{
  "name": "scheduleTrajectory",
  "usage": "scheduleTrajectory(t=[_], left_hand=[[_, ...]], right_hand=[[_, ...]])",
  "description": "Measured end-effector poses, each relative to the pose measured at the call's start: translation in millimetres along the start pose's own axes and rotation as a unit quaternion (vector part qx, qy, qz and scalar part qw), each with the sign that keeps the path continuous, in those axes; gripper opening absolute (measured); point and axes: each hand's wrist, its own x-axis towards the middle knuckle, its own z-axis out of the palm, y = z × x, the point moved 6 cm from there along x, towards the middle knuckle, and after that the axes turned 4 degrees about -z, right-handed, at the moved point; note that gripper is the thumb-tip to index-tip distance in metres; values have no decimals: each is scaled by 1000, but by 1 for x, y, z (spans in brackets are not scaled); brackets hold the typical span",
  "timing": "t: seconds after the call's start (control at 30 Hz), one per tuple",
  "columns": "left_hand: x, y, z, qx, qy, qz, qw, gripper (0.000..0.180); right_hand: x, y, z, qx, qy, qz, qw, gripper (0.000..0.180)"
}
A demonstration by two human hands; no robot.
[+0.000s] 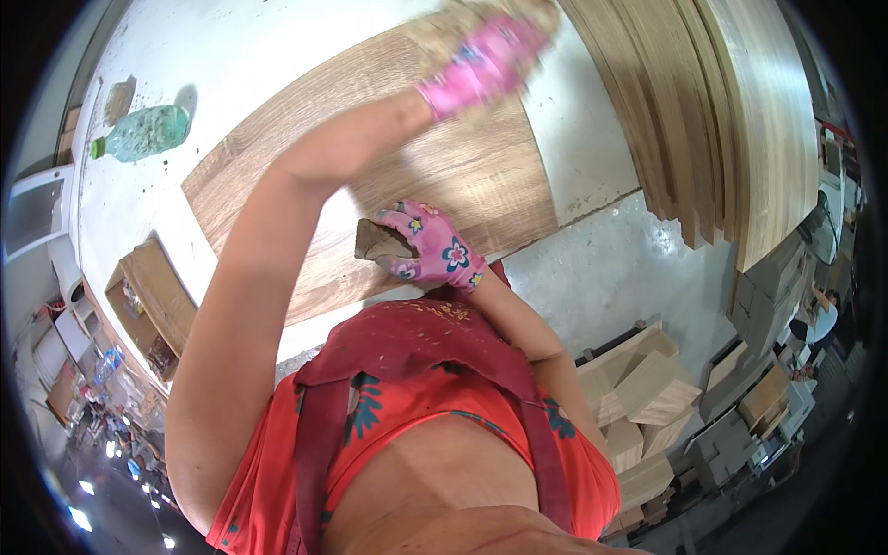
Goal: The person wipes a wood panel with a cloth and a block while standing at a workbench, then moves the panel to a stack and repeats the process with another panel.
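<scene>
A wood-grain board lies on the white worktable in front of me. Stretched out to its far edge is my left hand, in a pink glove and smeared by motion. It presses on a bunched beige rag, closed on it as far as the blur shows. My right hand, in a pink flowered glove, is near the board's front edge, close to my apron. Its fingers are closed around a small, worn brown piece, flat-faced like a block or scraper; its exact kind is unclear.
A green-tinted plastic bottle lies at the table's far left, beside a small brown block. An open wooden box is at the near left. Tall stacked boards stand at the right; wood offcuts lie below them.
</scene>
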Motion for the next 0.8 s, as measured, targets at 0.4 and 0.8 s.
scheduleTrajectory(t=[0.4,0.8], left_hand=[[-29,27,36,346,48,187,918,52],[-166,48,-135,307,268,-95,908,47]], right_hand=[[4,-3,5,-40,-47,3,998,65],[10,-13,2,-52,77,-71,993,63]])
